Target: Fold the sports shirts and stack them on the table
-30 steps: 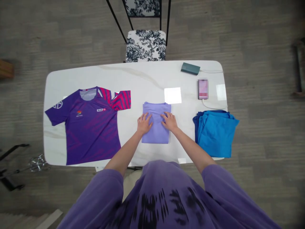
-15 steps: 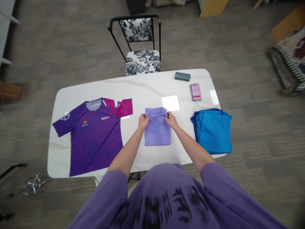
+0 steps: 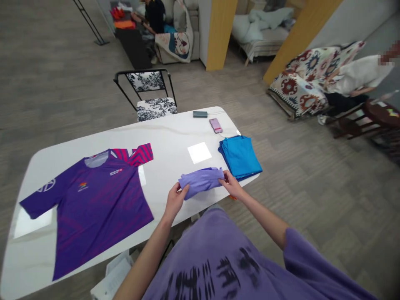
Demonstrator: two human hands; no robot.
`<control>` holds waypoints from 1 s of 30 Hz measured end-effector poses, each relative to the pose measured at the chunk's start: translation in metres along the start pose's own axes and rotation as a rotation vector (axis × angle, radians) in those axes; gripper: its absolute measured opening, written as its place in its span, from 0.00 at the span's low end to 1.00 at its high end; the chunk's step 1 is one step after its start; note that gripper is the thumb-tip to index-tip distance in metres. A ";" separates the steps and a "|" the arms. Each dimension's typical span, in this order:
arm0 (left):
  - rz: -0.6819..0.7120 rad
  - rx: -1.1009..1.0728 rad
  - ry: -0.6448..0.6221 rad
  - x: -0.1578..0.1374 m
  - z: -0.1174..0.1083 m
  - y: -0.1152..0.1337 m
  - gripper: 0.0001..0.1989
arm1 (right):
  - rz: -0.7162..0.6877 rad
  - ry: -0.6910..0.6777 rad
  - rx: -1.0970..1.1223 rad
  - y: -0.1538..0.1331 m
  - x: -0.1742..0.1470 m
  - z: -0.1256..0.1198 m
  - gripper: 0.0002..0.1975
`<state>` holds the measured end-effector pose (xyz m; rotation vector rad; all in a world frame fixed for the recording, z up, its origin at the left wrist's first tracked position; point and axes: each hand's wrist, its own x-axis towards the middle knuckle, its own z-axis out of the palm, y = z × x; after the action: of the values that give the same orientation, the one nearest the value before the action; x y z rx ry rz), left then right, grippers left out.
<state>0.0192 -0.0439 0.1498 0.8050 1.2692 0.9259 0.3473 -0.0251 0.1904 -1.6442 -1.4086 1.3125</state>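
- White tabletop [image 3: 165, 166] is carrying clothing.
- Purple jersey [image 3: 96, 212] is lying spread, left side.
- Blue folded stack [image 3: 242, 156] is resting, right end.
- Lavender cloth [image 3: 201, 181] is bunching by the near edge; tabletop contact unclear.
- Left hand [image 3: 175, 201] is pinching its left end.
- Right hand [image 3: 232, 185] is pinching the other.

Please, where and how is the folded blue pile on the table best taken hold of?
Probably by the right edge of the blue pile, coming from the right end of the table. That edge seems to overhang, so fingers could slip under the layers, thumb on top. The right hand holds the lilac cloth.
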 end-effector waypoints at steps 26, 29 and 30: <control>-0.353 0.361 0.148 0.180 0.261 -0.003 0.22 | -0.062 0.098 -0.818 0.132 0.251 -0.297 0.38; -0.517 0.364 0.297 0.088 0.204 -0.010 0.19 | 0.002 0.005 -0.801 0.157 0.249 -0.287 0.37; -0.575 0.343 0.344 0.058 0.187 -0.010 0.19 | 0.016 -0.008 -0.799 0.164 0.250 -0.286 0.37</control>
<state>0.2085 0.0048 0.1420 0.4968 1.8678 0.3887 0.6601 0.2150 0.0644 -2.1266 -2.0892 0.7836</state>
